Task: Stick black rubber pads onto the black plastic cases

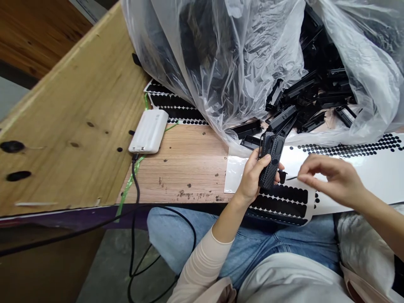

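Black part (271,162) held above near sheet (279,207).
It is clasped by the left hand (251,176), long axis pointed far, slightly right; a sliver (292,178) is pinched by the right hand (333,179).

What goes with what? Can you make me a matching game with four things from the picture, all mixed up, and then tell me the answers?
Things:
1. patterned black part
2. rounded box with a cable
3. plastic bag
4. jeans

Matches:
A. blue
B. held in the left hand
C. see-through
D. white

Right pairs: 1-B, 2-D, 3-C, 4-A
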`<state>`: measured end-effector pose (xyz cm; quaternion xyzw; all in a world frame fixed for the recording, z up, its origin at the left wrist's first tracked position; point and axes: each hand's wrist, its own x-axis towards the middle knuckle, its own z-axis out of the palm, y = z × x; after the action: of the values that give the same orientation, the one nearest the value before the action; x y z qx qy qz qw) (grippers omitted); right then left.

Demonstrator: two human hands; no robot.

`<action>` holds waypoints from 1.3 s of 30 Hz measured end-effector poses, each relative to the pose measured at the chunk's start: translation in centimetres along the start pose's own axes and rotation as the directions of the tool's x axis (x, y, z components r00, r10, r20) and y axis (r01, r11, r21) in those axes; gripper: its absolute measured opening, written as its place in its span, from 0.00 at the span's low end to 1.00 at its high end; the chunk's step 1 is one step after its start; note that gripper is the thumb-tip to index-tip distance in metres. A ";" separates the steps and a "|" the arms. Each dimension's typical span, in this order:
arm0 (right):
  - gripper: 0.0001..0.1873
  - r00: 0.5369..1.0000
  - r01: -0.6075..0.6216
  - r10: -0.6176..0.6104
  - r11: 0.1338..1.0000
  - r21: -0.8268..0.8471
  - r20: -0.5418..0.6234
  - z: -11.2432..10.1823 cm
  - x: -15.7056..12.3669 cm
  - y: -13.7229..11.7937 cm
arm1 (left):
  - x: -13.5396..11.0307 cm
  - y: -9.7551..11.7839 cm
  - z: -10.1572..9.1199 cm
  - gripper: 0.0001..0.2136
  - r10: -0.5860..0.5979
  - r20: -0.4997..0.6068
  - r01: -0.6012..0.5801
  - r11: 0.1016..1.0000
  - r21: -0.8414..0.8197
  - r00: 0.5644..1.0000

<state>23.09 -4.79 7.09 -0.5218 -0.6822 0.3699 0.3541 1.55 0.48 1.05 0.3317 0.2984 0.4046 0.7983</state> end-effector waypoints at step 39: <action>0.17 0.898 -0.417 0.434 0.787 0.454 0.073 -0.4 5.7 -1.1 | -0.2 0.1 -0.5 0.26 -0.060 0.131 0.059 0.998 0.007 0.990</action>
<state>21.82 0.59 8.78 -0.5698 -0.4336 0.5812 0.3867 1.09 0.51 0.86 0.3499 0.2558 0.3574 0.8273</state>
